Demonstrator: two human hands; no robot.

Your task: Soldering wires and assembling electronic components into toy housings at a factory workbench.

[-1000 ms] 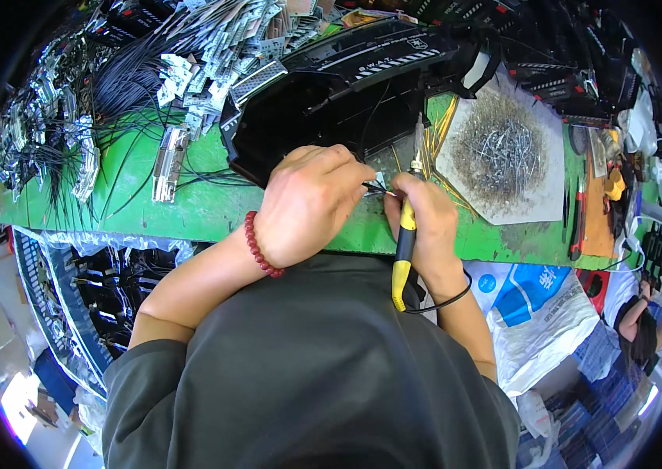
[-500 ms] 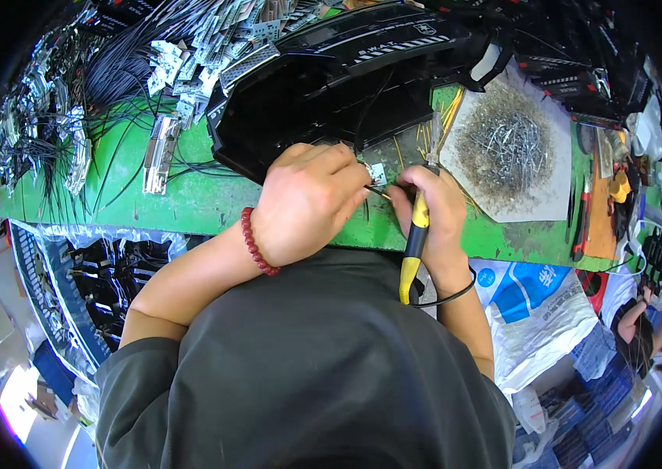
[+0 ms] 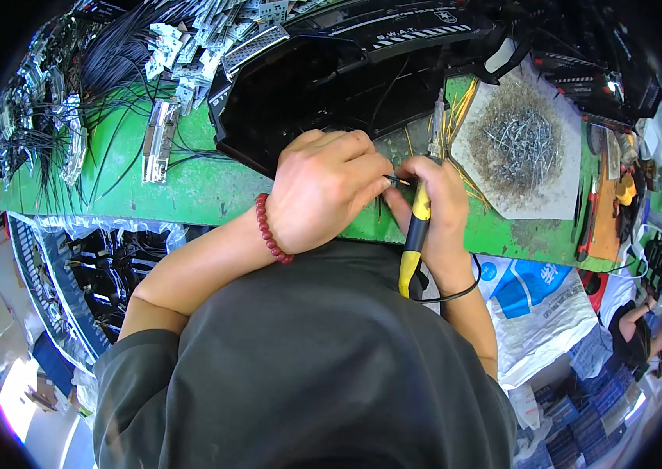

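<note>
My left hand (image 3: 329,184), wearing a red bead bracelet, is closed with its fingertips pinching a thin black wire (image 3: 398,180) whose short end looks copper-orange. My right hand (image 3: 442,205) is wrapped round a yellow-and-black corded soldering iron (image 3: 417,227). Its metal shaft points away from me, and its cord loops by my wrist. The thumb and forefinger of that hand also meet at the wire's end. Just beyond both hands a large black plastic shell (image 3: 268,102) lies hollow side up, partly covered by my left hand.
A white board (image 3: 495,191) at the right bears a heap of grey metal bits. Thin yellow sticks (image 3: 460,109) lie beside it. Silver strips with black wires (image 3: 160,144) crowd the green bench (image 3: 214,207) at the left. Hand tools (image 3: 590,215) lie at far right.
Both hands have come closer together, fingertips now meeting at the wire. A small pale piece seen between them before is now out of sight. My view has shifted slightly.
</note>
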